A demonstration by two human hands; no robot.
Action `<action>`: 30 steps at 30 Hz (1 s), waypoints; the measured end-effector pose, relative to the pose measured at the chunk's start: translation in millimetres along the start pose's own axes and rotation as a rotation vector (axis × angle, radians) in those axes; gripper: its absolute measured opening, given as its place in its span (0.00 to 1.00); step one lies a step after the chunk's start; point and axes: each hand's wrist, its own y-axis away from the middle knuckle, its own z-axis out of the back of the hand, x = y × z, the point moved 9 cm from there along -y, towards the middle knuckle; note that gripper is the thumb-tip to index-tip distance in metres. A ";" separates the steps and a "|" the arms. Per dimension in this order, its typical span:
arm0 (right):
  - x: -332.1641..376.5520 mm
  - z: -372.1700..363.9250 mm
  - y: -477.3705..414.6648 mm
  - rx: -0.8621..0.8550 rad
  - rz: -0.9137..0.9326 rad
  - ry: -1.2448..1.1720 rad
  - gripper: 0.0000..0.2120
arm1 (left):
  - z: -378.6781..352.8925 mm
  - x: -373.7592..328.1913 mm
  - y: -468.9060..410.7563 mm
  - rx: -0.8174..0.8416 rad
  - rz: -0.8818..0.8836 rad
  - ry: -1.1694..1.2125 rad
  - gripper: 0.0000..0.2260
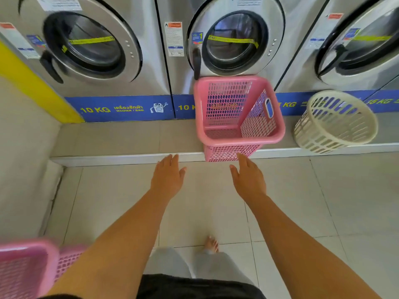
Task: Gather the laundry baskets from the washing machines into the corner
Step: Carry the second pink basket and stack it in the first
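1. I see both hands empty, palms down, fingers loosely spread: left hand (167, 178), right hand (248, 180).
2. The pink basket (237, 117), rectangular lattice plastic, sits at 12 o'clock on the tiled step (121, 139), just beyond my right fingertips; I cannot tell if they touch.
3. A round cream slatted basket (334, 121) leans at 2 o'clock.
4. Another pink basket (28, 268) lies at 8 o'clock.
5. Steel washers (151, 67) stand behind the step.

Second pink basket (26, 268) bottom left: blurred, cut by left and bottom edges. Right washer (356, 46) cut by right edge, door smeared. Sticker text (174, 38) on middle washer (233, 39) too small to read. "10 KG" label (186, 107) partly hidden behind pink basket (237, 117).
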 end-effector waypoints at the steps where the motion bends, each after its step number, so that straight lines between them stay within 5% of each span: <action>1: -11.7 5.0 -6.8 -0.007 -0.019 -0.009 0.24 | 0.1 -12.5 -9.8 0.000 -0.005 0.009 0.26; 14: -102.2 39.1 -137.8 -0.032 -0.194 -0.073 0.23 | 1.8 -90.2 -165.6 -0.002 -0.042 0.040 0.23; 30: -177.4 44.9 -312.5 0.039 -0.186 -0.033 0.26 | -26.5 -118.5 -297.1 0.002 0.223 0.072 0.25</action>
